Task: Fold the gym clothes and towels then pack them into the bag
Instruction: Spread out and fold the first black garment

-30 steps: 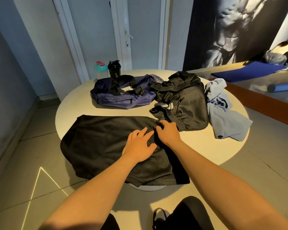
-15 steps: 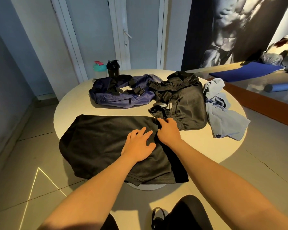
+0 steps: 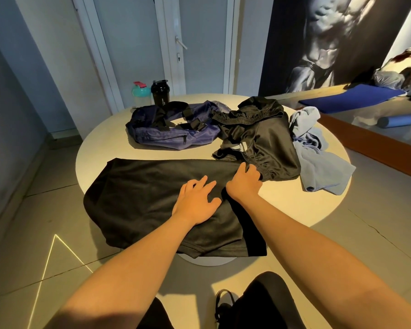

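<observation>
Left hand: palm down, fingers straight and spread, pressing flat on the black garment, right of its middle.
Right hand: just beside the left, at the garment's far right corner; fingers bent down into the cloth, fingertips hidden, so I cannot tell whether they pinch it.

Contents of the round white desk, left to right:
- Black garment: spread flat across the near half, its near and left edges hanging over the rim.
- Teal bottle with a red cap: upright at the far edge.
- Black shaker: upright, touching the teal bottle on its right.
- Navy bag: lying slumped on its side just in front of the two bottles, black straps and buckles across its top.
- Black shorts: crumpled, shiny, waistband at the far end, touching the bag's right end; the near hem lies just beside the right hand.
- Light blue towel: bunched against the right side of the shorts, one end draped over the desk's right rim.

Beyond the desk, far right: blue mat and blue foam roller.
</observation>
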`<control>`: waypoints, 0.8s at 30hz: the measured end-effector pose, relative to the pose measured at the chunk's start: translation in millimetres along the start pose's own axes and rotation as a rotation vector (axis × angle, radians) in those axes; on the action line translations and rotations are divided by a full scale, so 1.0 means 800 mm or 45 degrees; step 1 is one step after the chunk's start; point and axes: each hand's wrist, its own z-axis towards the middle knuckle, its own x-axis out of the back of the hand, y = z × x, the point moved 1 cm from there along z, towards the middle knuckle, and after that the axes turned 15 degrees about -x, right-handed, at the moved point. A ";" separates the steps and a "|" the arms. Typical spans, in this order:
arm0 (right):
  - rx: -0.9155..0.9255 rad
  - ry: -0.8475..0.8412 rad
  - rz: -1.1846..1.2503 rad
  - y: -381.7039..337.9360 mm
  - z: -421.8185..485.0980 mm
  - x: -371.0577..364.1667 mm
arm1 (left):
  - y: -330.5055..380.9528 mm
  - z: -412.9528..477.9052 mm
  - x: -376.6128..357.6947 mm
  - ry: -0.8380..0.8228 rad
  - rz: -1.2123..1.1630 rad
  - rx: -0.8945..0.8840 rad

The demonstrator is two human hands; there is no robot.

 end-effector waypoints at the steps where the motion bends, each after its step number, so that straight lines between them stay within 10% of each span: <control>1: 0.059 0.047 0.016 0.000 -0.001 -0.001 | 0.000 0.000 0.000 -0.002 -0.002 -0.001; 18: 0.199 -0.169 0.214 0.057 -0.025 0.009 | 0.029 0.042 -0.012 -0.060 0.100 0.040; 24: 0.495 0.174 0.589 0.043 -0.026 0.063 | 0.070 0.072 -0.006 0.332 -0.686 0.083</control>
